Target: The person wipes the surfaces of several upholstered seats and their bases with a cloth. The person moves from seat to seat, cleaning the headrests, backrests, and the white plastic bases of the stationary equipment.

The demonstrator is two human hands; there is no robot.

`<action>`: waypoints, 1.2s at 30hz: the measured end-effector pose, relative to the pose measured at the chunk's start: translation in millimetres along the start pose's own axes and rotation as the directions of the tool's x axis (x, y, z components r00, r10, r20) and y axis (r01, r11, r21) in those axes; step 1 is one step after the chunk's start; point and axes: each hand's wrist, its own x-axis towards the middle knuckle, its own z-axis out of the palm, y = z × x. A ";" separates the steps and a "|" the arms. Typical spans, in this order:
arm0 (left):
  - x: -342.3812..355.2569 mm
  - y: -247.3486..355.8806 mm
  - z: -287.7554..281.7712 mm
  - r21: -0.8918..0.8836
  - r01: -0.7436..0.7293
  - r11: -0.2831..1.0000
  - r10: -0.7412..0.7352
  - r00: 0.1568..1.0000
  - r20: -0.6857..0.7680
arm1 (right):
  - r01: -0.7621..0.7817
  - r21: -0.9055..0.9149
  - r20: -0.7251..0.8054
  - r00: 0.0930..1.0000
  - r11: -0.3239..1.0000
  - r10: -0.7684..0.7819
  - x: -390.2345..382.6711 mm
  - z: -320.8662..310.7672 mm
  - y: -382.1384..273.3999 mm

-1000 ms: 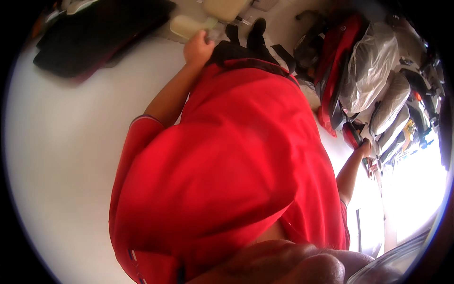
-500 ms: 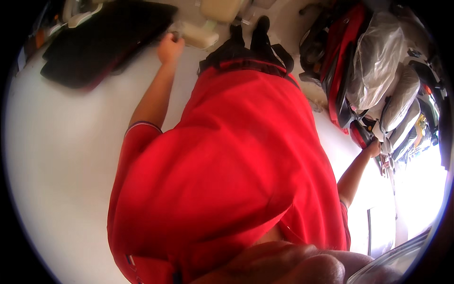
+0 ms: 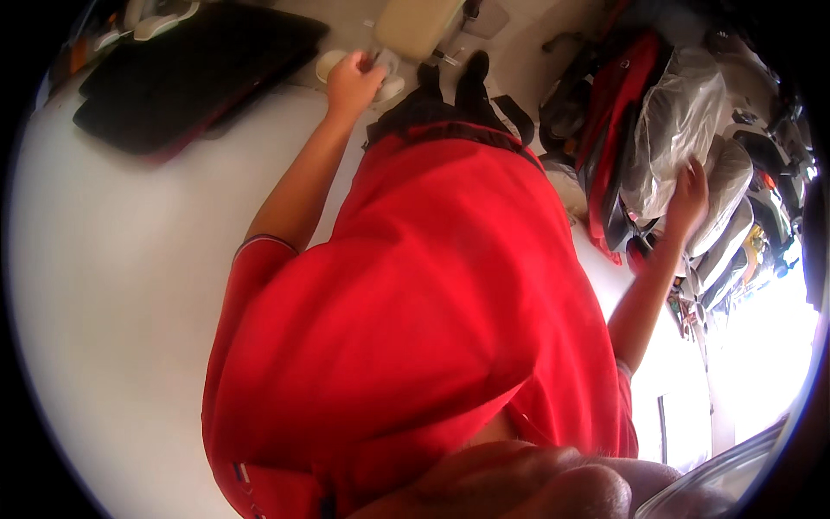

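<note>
My left hand (image 3: pixel 351 85) is raised beside my dark trousers, fingers curled round something small and greyish that I cannot make out. Just beyond it are a cream padded piece (image 3: pixel 418 24) and some pale rounded objects. My right hand (image 3: pixel 690 192) is lifted against a long padded item in clear plastic (image 3: pixel 666 112), its fingers loosely extended and slightly blurred. A red and black seat-like piece (image 3: pixel 612 117) lies left of that item, and another plastic-covered piece (image 3: pixel 722 216) is just right of my hand.
A large black flat padded piece (image 3: pixel 177 78) with a reddish edge is at the upper left, beside a pale wall (image 3: pixel 112 303). Several more seat-like pieces (image 3: pixel 761 156) crowd the upper right. A bright opening (image 3: pixel 761 346) is at the right. My dark shoes (image 3: pixel 471 82) show at top middle.
My right hand has moved up from the small red and black piece to the plastic-covered item. My left hand went leftward, then came back toward the cream pieces.
</note>
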 end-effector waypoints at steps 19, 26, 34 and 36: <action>-46.6 135.1 -37.7 -0.866 -0.093 0.491 0.420 0.896 0.143 | -0.303 0.855 0.481 0.769 0.422 -0.422 -27.4 93.4 -313.4; -62.7 188.0 -23.9 -0.349 -0.394 0.850 0.513 0.773 0.374 | -0.479 0.865 0.480 0.877 -0.148 -0.032 92.1 95.5 -288.1; -78.2 265.2 51.4 -0.364 -0.623 0.692 0.493 0.041 0.869 | -0.526 0.846 0.531 0.847 -0.090 0.040 156.0 126.7 -321.8; -85.4 273.0 51.2 -0.444 -0.599 0.666 0.447 -0.156 0.881 | -0.528 0.847 0.531 0.840 -0.055 0.111 178.7 142.5 -300.2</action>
